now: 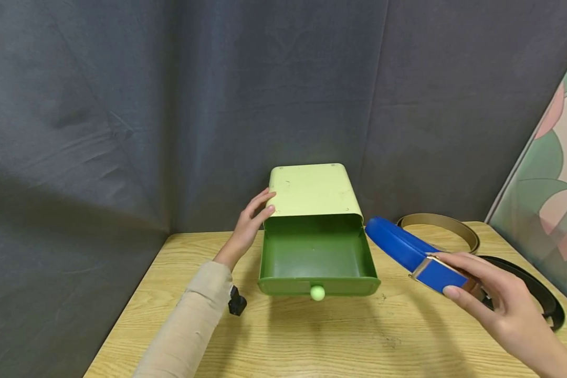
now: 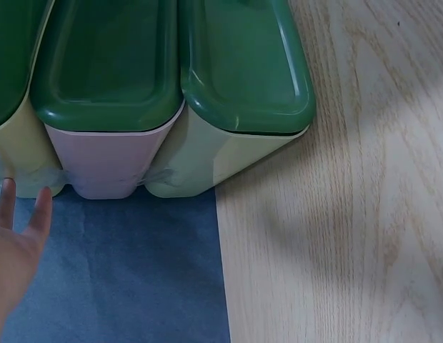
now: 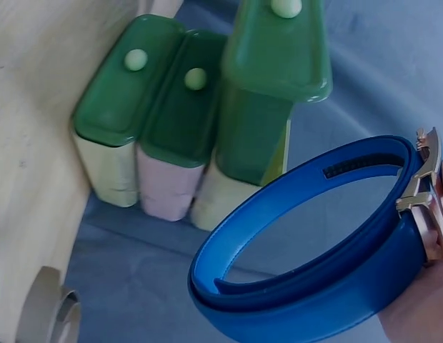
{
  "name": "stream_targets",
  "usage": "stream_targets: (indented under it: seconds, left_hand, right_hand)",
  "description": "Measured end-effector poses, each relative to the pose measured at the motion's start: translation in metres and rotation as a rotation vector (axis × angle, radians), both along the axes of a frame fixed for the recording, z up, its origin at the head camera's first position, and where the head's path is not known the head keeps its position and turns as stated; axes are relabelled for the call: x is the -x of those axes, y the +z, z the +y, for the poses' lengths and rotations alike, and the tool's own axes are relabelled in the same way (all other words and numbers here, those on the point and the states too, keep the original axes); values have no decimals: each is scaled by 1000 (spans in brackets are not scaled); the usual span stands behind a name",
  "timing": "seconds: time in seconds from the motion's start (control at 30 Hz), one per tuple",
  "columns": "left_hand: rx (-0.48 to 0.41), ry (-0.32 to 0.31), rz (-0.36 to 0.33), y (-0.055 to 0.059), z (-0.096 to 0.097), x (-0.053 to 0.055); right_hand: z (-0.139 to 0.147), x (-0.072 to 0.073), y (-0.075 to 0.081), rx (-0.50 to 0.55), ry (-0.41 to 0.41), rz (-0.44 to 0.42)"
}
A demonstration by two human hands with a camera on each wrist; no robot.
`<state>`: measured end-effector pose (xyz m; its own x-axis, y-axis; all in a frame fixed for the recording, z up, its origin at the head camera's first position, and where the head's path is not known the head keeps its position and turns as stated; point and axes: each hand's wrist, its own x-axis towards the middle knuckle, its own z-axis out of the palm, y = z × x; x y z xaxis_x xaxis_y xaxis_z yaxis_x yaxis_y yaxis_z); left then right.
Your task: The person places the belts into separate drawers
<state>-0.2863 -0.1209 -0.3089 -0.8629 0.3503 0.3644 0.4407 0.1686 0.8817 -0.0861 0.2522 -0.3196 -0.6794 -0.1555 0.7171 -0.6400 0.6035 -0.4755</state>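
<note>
A pale yellow-green box [image 1: 312, 189] has its green drawer [image 1: 283, 286] pulled out, with nothing seen inside. My left hand [image 1: 248, 223] rests its fairly straight fingers and thumb against the box's left side. To the right of the drawer, my right hand [image 1: 510, 307] holds up a coiled blue belt [image 1: 397, 245], thumb and fingers pinching it at the gold-coloured buckle [image 3: 426, 207]. The coil's loop faces the right wrist camera, and part of that hand is out of that view. In the left wrist view two fingers of the left hand [image 2: 14, 250] touch the yellowish box.
The box is stacked with a pink box [image 3: 168, 187] and a pale one [image 3: 107, 171], their drawers closed. A coiled tan belt [image 1: 453, 224] and a black belt [image 1: 536, 281] lie on the wooden table [image 1: 331, 341] at right. Grey curtain [image 1: 283, 94] hangs behind; a patterned panel [image 1: 543, 184] stands at right.
</note>
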Motion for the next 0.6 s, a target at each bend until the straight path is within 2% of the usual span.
stream_targets:
  seconds: [0.23, 0.53, 0.6]
  left_hand:
    - [-9, -6, 0, -2, 1, 2]
    - [-21, -14, 0, -3, 2, 2]
    - [-26, -13, -2, -3, 2, 3]
  right_hand:
    - [-13, 5, 14, -37, 89, 61]
    - [-42, 10, 36, -26, 191, 22]
    - [-50, 14, 38, -4, 236, 41]
